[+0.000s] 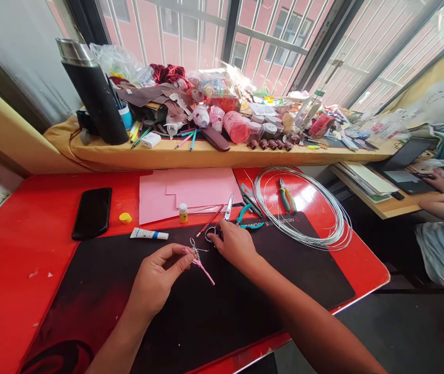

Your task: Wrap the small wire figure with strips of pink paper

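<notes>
As the head view shows it, the left hand [157,275] has a small twisted-wire piece [197,255] pinched between thumb and fingers, held over the middle of the dark mat [245,311]. Its silver loop points far, its pink stem slants near and right. And over to the right hand [237,243]: fingers curled at the dark handles of the scissors [228,206], blades pointing far; whether that's a full grasp, I cannot tell.

Just right of the scissors sit teal-handled pliers [255,226], and farther right there's a big coil of wire [342,223], with green-and-yellow pliers [284,195] inside its ring. On the far side, pink sheets [202,189] overlap, a little bottle [183,212] at their near edge. Left of that, a white-and-blue tube [147,234], a yellow cap [125,217], then a black phone [92,213] on the red table [15,275]. Far right, another person's hand [442,182] is beside a laptop [404,161].
</notes>
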`<act>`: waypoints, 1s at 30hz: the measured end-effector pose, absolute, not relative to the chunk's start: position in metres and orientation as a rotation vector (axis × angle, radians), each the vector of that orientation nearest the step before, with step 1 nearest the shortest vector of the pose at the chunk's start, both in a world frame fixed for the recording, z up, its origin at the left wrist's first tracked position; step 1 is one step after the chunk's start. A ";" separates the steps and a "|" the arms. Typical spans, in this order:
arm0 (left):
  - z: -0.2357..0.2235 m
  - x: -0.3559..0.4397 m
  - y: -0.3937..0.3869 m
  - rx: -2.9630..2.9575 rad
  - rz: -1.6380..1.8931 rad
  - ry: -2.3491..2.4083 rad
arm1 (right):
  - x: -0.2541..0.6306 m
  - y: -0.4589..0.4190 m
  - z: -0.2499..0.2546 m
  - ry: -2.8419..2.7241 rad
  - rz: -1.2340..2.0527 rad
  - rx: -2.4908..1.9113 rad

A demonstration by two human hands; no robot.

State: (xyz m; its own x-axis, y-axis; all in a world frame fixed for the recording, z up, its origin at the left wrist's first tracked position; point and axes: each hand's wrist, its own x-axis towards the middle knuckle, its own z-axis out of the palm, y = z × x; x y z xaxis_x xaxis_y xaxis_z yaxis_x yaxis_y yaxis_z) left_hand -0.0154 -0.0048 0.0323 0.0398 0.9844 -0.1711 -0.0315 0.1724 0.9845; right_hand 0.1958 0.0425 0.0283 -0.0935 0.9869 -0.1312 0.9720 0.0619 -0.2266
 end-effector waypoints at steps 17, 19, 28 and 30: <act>0.023 -0.018 -0.014 1.124 1.047 1.226 | 0.201 0.038 0.047 -2.458 0.349 -2.185; 0.024 -0.018 -0.014 1.122 1.053 1.224 | 0.206 0.032 0.050 -2.489 0.341 -2.186; 0.026 -0.014 -0.014 1.139 1.052 1.229 | 0.218 0.011 0.062 -2.594 0.262 -2.200; 0.026 -0.014 -0.015 1.128 1.054 1.224 | 0.216 0.011 0.062 -2.588 0.247 -2.198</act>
